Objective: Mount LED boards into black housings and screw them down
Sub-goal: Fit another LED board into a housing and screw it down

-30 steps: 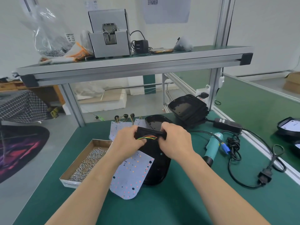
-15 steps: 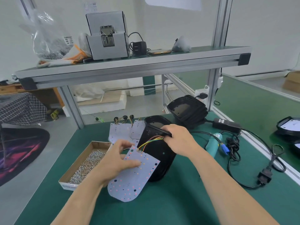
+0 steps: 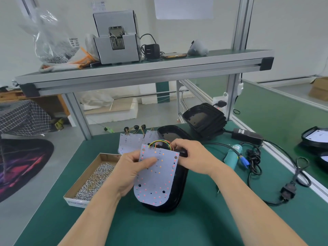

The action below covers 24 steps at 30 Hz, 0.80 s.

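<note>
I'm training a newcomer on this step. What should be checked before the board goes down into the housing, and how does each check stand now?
1. LED board held: ok, left hand grips its left edge, thumb on its face.
2. Black housing steadied: ok, right hand holds its top end.
3. Wires clear of the rim: cannot tell, they loop behind the board's top.
4. Board seated: not ok, it is tilted above the housing.
5. Screws ready: ok, open box left of the housing.
6. Teal power tool ready: ok, lying right of the housing.
</note>
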Available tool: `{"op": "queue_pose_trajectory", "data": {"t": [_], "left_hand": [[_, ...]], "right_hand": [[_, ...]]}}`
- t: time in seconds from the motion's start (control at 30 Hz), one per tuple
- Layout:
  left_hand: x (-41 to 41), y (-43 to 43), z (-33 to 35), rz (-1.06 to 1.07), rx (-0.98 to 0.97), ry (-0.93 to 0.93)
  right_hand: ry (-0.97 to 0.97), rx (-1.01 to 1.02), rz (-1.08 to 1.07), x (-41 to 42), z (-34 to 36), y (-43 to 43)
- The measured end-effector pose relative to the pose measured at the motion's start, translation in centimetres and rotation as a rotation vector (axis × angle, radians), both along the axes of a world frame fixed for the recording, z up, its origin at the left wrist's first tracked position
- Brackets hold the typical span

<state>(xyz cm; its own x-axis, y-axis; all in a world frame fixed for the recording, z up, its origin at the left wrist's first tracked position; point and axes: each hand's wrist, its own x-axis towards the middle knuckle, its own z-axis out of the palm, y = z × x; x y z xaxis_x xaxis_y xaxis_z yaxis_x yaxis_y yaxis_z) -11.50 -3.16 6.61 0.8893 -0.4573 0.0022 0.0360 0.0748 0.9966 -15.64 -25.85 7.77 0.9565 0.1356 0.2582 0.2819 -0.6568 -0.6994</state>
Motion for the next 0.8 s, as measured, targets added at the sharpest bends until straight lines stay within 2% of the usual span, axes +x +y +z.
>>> {"op": "queue_pose_trajectory", "data": {"t": [0.17, 0.3, 0.7, 0.8], "left_hand": [[-0.2, 0.2, -0.5, -0.012, -0.085, 0.072], [-0.4, -0.2, -0.4, -0.046, -0.107, 0.076], [-0.6, -1.7, -0.4, -0.087, -0.064, -0.023], [-0.7, -2.0, -0.6, -0.083, -0.019, -0.066]], "right_hand": [[-0.160, -0.110, -0.062, 0.3, -0.5, 0.1], [-0.287, -0.121, -0.206, 0.5, -1.3, 1.2], [-0.067, -0.227, -0.389, 1.3, -0.3, 1.0], [0.038, -0.232, -0.292, 1.3, -0.1, 0.4]]}}
